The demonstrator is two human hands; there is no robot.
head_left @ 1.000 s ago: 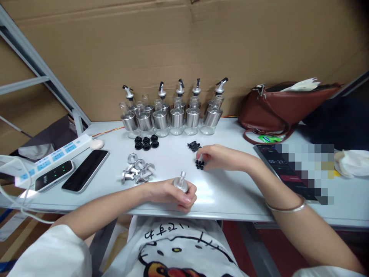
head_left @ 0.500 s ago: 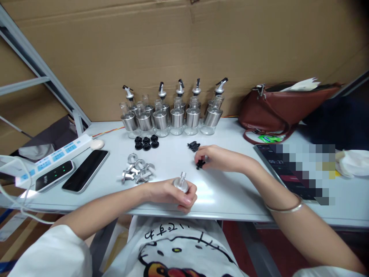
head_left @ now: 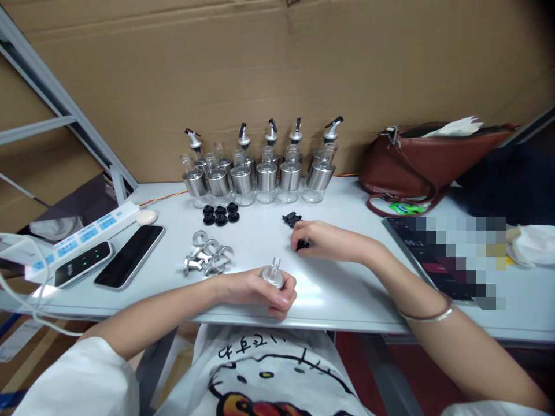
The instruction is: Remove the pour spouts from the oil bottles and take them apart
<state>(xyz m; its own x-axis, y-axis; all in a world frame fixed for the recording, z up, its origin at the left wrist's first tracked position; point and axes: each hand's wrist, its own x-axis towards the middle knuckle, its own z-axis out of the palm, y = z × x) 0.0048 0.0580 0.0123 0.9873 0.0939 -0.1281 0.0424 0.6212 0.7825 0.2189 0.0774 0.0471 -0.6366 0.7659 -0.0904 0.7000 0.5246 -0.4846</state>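
Centrally in the head camera's view, looking down at a pale grey table (head_left: 347,306), a person's left hand (head_left: 271,292) rests near the front edge, fingers curled closed around a silver metal pourer top (head_left: 273,278) whose short spout points upward. Farther forward and to the right, the right hand (head_left: 318,238) reaches down with bent fingers drawn close together at a cluster of tiny black parts (head_left: 302,245), partly hidden by the hand; whether the fingers grip one cannot be told. Just beyond those fingertips lies a small pile of narrow black pieces (head_left: 291,219).

Left of the hands, a loose heap of silver metal pourer pieces (head_left: 210,254) sits on the table, and behind it six round black stoppers (head_left: 221,214) stand grouped together. Farther back, six clear glass bottles with brushed-steel bands (head_left: 266,176) form a front row, open at the neck. Behind them rise five silver pourer tops with black levers (head_left: 271,132), fitted on bottles before a brown cardboard wall (head_left: 260,69). A reddish-brown leather bag (head_left: 416,162) sits at right; a black-screened phone (head_left: 130,257) lies at left.
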